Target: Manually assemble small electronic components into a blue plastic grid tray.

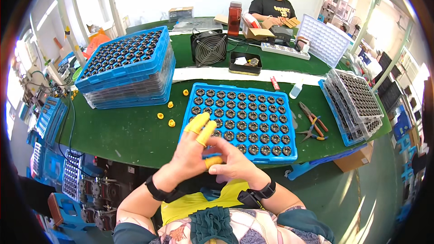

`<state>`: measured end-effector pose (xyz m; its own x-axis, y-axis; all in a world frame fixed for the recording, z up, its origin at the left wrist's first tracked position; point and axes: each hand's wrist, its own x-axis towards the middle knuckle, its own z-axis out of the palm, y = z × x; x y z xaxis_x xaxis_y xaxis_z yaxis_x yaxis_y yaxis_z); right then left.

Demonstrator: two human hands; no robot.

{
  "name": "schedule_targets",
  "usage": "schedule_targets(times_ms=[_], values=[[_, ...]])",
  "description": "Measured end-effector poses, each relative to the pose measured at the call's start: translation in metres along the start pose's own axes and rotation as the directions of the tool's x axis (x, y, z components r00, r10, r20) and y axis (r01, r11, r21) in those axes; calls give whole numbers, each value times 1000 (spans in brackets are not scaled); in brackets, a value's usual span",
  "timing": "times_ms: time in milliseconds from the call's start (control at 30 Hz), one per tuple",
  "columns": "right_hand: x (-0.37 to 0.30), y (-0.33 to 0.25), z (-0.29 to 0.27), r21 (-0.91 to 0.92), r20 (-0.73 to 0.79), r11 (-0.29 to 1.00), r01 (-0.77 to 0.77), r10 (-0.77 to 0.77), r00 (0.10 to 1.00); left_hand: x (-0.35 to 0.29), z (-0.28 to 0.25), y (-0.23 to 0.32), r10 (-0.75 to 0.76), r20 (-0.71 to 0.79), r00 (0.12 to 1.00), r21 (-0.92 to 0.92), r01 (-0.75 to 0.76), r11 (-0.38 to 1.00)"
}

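Over the near edge of a blue tray (239,156) my two hands come together. My left hand (187,153) has its fingers stretched out, with yellow finger cots (207,132) on the raised fingertips. Another yellow finger cot (213,161) sits on the left thumb. My right hand (237,162) is closed around that thumb cot with its thumb and fingers. The tray holds rows of small round black parts (253,126) with metallic details; my left hand hides some of them. Several loose yellow finger cots (171,123) lie on the green table left of the tray.
A tall stack of blue trays (126,79) stands at left, and a shorter stack (352,104) at right. Pliers (312,119) and a small bottle (296,90) lie nearby. Farther back are a black fan (209,47), a black box (245,68) and a seated person (273,9).
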<state>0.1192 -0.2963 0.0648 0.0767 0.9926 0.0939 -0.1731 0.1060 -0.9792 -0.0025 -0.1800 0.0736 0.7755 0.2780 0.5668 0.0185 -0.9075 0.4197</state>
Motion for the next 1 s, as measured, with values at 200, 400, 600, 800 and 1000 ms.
schedule_targets(times_ms=[200,400,600,800,1000], values=[[1,-13,7,-146,234,945,-294,321,918,-11,-1,14,50,64,997,48,-53,997],[-6,-7,3,-284,282,946,-155,237,930,-12,-21,18,-148,139,979,-25,153,988],[-10,-7,4,-111,243,972,-209,230,942,-16,-36,18,-215,104,971,-115,227,967],[2,-1,16,-95,266,995,-8,33,964,-18,-11,22,-20,74,997,15,19,1000],[6,-2,13,-261,396,944,-203,296,869,-19,-19,22,-209,178,962,11,210,978]])
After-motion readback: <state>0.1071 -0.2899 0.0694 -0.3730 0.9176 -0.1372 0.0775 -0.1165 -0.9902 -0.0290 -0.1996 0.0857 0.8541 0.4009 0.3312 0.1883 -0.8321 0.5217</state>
